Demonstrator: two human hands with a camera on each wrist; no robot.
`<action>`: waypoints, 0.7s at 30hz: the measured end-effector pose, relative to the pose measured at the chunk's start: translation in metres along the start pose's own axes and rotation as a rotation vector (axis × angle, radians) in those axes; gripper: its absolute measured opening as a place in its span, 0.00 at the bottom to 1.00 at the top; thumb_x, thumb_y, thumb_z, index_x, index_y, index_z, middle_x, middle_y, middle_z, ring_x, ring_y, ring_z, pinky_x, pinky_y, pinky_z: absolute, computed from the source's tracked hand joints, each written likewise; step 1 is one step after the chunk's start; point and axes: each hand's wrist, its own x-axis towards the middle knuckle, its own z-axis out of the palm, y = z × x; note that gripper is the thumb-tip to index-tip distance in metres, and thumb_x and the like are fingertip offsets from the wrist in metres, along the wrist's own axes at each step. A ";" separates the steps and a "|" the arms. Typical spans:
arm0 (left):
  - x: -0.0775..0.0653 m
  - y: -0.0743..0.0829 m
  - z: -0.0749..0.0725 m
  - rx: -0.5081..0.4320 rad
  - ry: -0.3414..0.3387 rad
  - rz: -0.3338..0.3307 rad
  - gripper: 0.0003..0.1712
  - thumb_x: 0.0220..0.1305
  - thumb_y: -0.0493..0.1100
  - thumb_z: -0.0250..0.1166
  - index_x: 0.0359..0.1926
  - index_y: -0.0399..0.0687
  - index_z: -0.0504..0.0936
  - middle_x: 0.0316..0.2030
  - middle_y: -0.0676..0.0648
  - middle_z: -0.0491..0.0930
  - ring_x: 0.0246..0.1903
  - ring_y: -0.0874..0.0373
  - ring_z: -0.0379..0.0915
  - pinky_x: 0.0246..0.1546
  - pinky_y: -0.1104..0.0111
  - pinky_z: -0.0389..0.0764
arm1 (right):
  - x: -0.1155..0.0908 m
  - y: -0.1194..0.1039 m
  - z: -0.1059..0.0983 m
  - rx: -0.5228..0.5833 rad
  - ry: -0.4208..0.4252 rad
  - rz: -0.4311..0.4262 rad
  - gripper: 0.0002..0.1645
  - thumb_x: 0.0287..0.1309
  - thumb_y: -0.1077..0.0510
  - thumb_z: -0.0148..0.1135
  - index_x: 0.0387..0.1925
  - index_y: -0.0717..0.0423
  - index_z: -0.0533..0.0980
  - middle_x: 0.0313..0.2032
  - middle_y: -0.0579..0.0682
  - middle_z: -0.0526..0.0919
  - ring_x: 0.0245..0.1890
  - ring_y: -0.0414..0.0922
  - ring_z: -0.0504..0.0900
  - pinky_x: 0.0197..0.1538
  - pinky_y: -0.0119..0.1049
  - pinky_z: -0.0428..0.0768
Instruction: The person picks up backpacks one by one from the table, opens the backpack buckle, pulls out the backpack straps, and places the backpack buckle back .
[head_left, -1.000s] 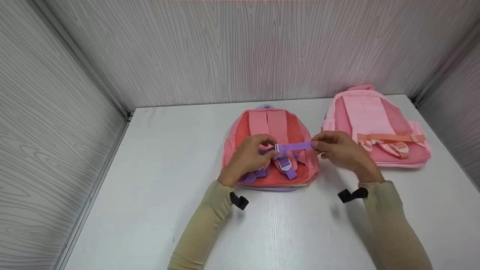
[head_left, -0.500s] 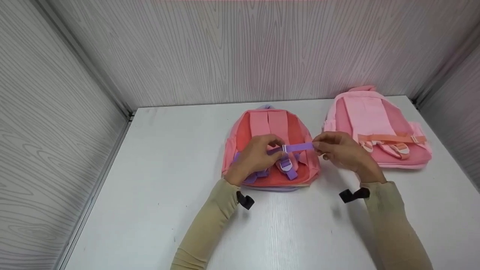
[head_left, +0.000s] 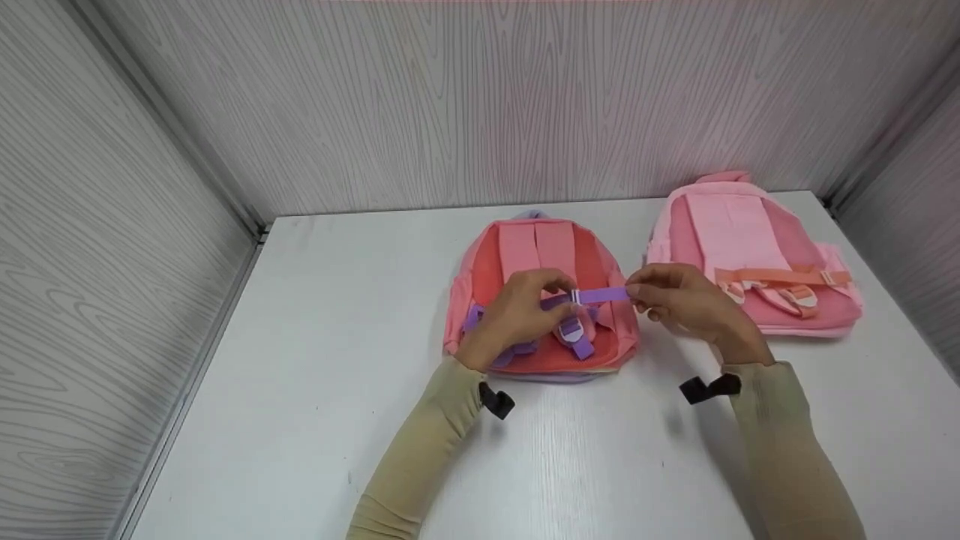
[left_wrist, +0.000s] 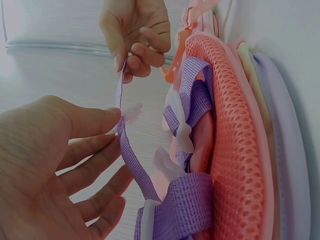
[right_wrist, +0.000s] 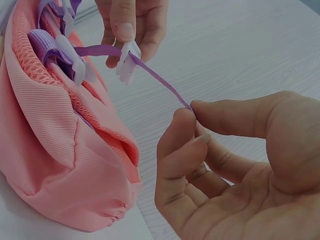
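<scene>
A coral-pink backpack point(head_left: 516, 251) lies with its shoulder straps facing up, in the middle of the table in the head view. My left hand point(head_left: 523, 315) pinches a white plastic buckle point(right_wrist: 126, 70) threaded on a purple webbing strap point(head_left: 604, 295). Between thumb and fingertips, my right hand point(head_left: 694, 304) pinches the strap's end, to the right of the buckle. The strap runs taut between both hands above the bag's lower part. In the left wrist view, more purple webbing point(left_wrist: 190, 200) with white buckles hangs at the bag's mesh back panel point(left_wrist: 235, 135).
A second, lighter pink backpack point(head_left: 739, 225) with an orange strap point(head_left: 772, 277) lies at the back right, close behind my right hand. Wood-grain panels point(head_left: 450, 105) border the white table point(head_left: 337, 360) at the back and sides.
My left hand and the buckle have slid right along the strap, so the stretch of strap between the hands is shorter. The right hand has barely moved, and the backpacks stay in place.
</scene>
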 end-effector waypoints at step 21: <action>0.008 0.007 0.008 -0.033 -0.035 -0.001 0.13 0.74 0.45 0.70 0.56 0.52 0.85 0.54 0.52 0.86 0.58 0.59 0.79 0.65 0.62 0.80 | -0.002 -0.002 -0.002 -0.035 0.006 0.022 0.20 0.74 0.51 0.67 0.56 0.63 0.80 0.38 0.48 0.83 0.38 0.44 0.79 0.39 0.30 0.80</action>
